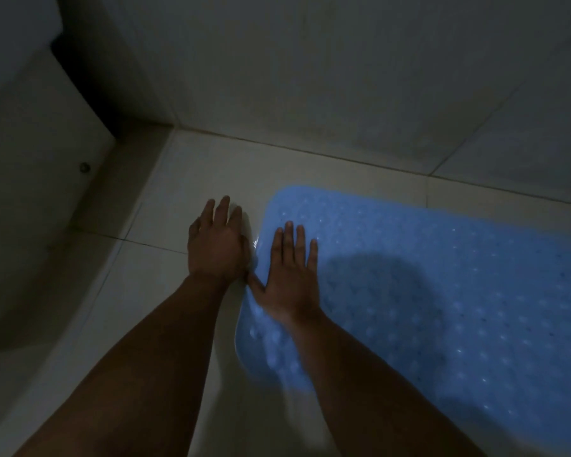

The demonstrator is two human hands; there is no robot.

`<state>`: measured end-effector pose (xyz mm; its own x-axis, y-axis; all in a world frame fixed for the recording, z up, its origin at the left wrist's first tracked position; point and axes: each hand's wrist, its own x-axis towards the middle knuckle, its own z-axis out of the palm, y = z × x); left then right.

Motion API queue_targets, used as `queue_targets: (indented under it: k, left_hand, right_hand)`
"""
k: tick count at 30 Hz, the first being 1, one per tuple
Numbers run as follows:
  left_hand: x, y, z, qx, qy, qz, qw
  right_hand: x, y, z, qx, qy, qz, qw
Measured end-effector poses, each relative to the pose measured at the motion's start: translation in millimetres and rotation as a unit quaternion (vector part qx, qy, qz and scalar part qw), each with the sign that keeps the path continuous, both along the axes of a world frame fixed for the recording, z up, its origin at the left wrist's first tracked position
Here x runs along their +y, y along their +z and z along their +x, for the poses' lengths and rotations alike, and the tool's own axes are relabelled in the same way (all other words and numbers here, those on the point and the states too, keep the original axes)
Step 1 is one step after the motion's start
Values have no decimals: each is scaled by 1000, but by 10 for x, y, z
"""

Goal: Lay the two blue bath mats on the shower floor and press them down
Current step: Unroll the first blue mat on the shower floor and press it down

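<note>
Dim light, picture soft. Tiled wall [343, 77] fills the top, meeting the shower floor [211, 166] along a grout line that runs down toward the right. Floor is pale tile, a few grout joints showing at its left side. One blue bath mat [442, 291] lies flat on the right part of the floor, dimpled surface, rounded corners, its far edge near the wall joint but apart from it; it runs off the right and bottom of the view — only this one mat is visible. A white fixture [30, 159] stands at the floor's left edge with a small round bolt cap [85, 167] low on its side; can't tell what the fixture is. Both forearms reach in from the bottom. Right hand [292, 275] lies palm down on the mat's left end, fingers straight and slightly spread, thumb reaching to the mat's edge. Left hand [216, 245] is palm down on bare tile just beside that edge, fingers straight and close together, gripping nothing. Whether the two hands touch is unclear.
</note>
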<state>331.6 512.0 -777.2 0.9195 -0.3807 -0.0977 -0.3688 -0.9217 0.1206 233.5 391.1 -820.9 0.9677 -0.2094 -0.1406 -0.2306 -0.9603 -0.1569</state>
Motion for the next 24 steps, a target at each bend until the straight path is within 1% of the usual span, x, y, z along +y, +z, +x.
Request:
queue_targets:
  k: [9, 11, 13, 15, 16, 17, 18, 19, 21, 24]
  left_hand:
    - [79, -102, 111, 18, 23, -17, 999]
    - [97, -83, 100, 18, 25, -26, 999]
    - [83, -34, 72, 17, 26, -36, 999]
    - [51, 30, -25, 21, 28, -43, 998]
    - [32, 48, -74, 26, 32, -44, 998]
    - [-4, 60, -131, 34, 39, -49, 997]
    - [-59, 71, -190, 40, 45, -58, 996]
    - [-130, 78, -253, 44, 43, -70, 996]
    - [-314, 67, -374, 50, 7, -95, 994]
    - [-582, -27, -652, 73, -62, -109, 989]
  right_hand:
    - [19, 16, -4, 7, -16, 34, 999]
    - [34, 51, 12, 45, -7, 55, 997]
    - [-31, 140, 67, 101, 9, 85, 991]
    - [-203, 355, 238, 175, 14, 149, 973]
    - [-307, 487, 369, 199, 1, 201, 959]
    - [-427, 631, 488, 191, -32, 262, 945]
    - [-553, 770, 574, 152, -80, 315, 934]
    - [-676, 877, 614, 97, -128, 344, 925]
    - [-900, 997, 570, 9, -184, 352, 918]
    - [-1153, 1041, 362, -45, -208, 349, 913]
